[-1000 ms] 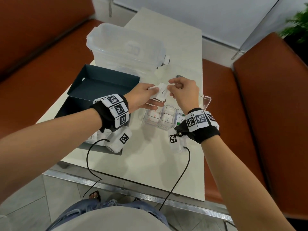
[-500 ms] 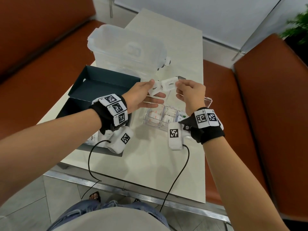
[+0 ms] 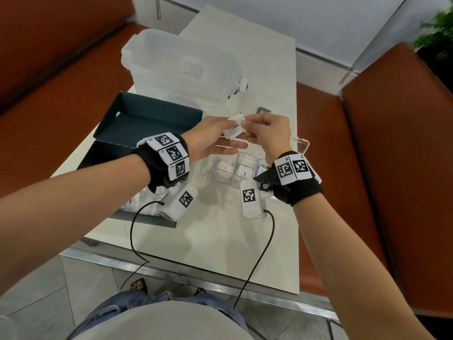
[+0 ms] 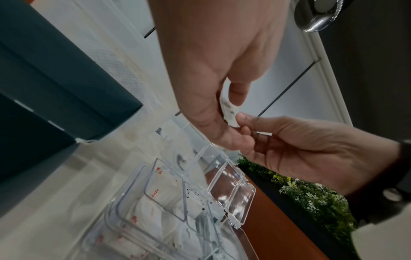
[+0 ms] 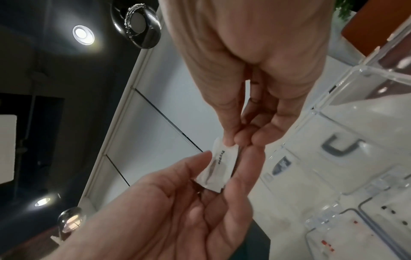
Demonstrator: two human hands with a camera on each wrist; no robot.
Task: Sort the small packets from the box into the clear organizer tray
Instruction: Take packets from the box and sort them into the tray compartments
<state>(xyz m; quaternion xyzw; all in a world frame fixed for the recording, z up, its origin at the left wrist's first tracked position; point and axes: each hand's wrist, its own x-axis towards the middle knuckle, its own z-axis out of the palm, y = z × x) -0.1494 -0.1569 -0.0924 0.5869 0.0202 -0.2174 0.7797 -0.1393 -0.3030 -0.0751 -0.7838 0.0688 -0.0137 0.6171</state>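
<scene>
**Hidden and unclear**

The left hand (image 3: 210,138) covers part of the white packet (image 3: 234,130); its print is too small to read. The right wrist hides the clear organizer tray's (image 3: 221,179) near-right compartments. Plant (image 3: 438,30) blurred, cut off.

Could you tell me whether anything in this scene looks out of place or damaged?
Nothing looks damaged or spilled. One oddity: a dark hex key lies on the table beyond the hands, unrelated to the packets.

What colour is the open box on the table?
Dark teal box; the head view shows it best.
</scene>
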